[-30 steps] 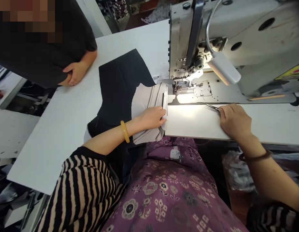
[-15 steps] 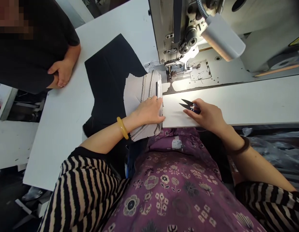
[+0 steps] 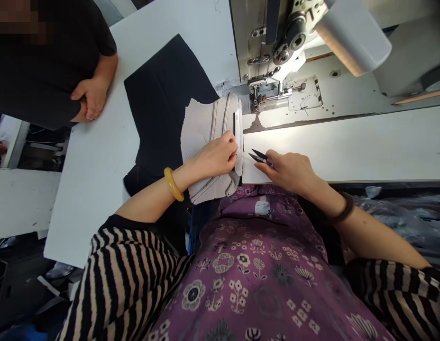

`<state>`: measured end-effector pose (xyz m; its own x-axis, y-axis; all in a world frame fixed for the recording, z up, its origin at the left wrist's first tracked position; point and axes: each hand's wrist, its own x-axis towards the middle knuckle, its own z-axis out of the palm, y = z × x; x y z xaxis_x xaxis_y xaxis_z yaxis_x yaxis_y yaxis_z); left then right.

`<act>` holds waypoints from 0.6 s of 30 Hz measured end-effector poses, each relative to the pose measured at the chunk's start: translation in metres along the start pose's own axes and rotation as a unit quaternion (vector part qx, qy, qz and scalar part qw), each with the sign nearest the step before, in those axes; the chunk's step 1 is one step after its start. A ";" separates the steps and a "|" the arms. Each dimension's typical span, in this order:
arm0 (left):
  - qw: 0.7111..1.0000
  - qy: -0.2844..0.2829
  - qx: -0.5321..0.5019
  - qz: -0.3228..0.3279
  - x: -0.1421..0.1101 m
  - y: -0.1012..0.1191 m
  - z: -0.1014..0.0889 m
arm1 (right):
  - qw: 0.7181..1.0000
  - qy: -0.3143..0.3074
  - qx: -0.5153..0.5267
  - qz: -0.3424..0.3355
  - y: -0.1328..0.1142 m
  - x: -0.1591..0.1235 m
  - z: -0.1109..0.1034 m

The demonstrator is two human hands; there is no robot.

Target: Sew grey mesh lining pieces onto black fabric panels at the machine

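My left hand (image 3: 220, 154) is closed at the right edge of a light grey stitched fabric piece (image 3: 198, 125), its fingers curled in a pinch on the cloth. Dark seams run across this piece, and a pale strip lines its right side. Black fabric (image 3: 166, 104) spreads out behind and to the left of it. In my right hand (image 3: 291, 170) is a pair of thread snips (image 3: 261, 157). Their blades are apart and point left, a short way from the fabric's edge. My palm hides the snips' grip.
A sewing machine (image 3: 277, 61) with a lamp (image 3: 355, 35) stands at the back right; its presser foot (image 3: 255, 97) is just beyond the fabric. Across the white table (image 3: 88, 156), at the left, a person (image 3: 45, 71) rests folded hands. Clear plastic (image 3: 401, 213) lies below the table at right.
My left hand has gone from lying flat with fingers spread to a closed pinch on the grey fabric. My right hand has brought the snips left, nearer the fabric's edge.
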<state>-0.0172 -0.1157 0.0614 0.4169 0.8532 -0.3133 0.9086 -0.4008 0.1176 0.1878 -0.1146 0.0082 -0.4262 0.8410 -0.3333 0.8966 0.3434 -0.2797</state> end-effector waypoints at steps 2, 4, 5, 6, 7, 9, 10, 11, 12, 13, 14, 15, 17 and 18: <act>1.000 -0.007 0.024 0.018 -0.001 -0.001 -0.001 | 1.000 -0.008 -0.012 -0.007 -0.005 0.004 0.000; 0.997 -0.021 0.066 0.038 0.000 -0.001 -0.002 | 1.000 -0.014 -0.017 -0.009 -0.006 0.007 -0.001; 0.994 -0.026 0.092 0.050 0.002 0.000 -0.002 | 1.000 -0.017 -0.018 -0.007 -0.006 0.007 -0.001; 0.990 -0.032 0.119 0.065 0.004 0.000 -0.001 | 1.000 -0.018 -0.018 -0.004 -0.006 0.008 -0.001; 0.985 -0.037 0.146 0.084 0.007 0.000 -0.001 | 1.000 -0.020 -0.017 -0.003 -0.006 0.008 -0.001; 0.972 -0.045 0.196 0.123 0.013 -0.001 0.002 | 1.000 -0.024 -0.012 0.000 -0.005 0.008 -0.001; 0.965 -0.044 0.216 0.140 0.016 -0.003 0.004 | 1.000 -0.026 -0.009 0.001 -0.005 0.008 -0.002; 0.960 -0.037 0.228 0.157 0.019 -0.006 0.007 | 1.000 -0.026 -0.006 0.005 -0.005 0.007 -0.002; 0.958 -0.018 0.231 0.170 0.022 -0.010 0.011 | 1.000 -0.026 -0.002 0.009 -0.005 0.007 -0.002; 0.958 0.011 0.224 0.179 0.024 -0.015 0.016 | 1.000 -0.024 0.001 0.013 -0.005 0.007 -0.003; 0.960 0.049 0.205 0.183 0.026 -0.021 0.022 | 1.000 -0.023 0.004 0.017 -0.005 0.007 -0.003; 0.962 0.094 0.177 0.183 0.027 -0.027 0.028 | 0.999 -0.023 0.007 0.021 -0.005 0.007 -0.004; 0.962 0.190 0.106 0.167 0.028 -0.038 0.041 | 0.999 -0.026 0.014 0.025 -0.006 0.007 -0.004; 0.957 0.234 0.069 0.156 0.027 -0.043 0.046 | 0.999 -0.027 0.017 0.025 -0.007 0.007 -0.005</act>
<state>-0.0460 -0.0906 0.0042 0.6625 0.7280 0.1764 0.7395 -0.6731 0.0003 0.1791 -0.1087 0.0116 -0.3875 0.8327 -0.3956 0.9128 0.2867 -0.2908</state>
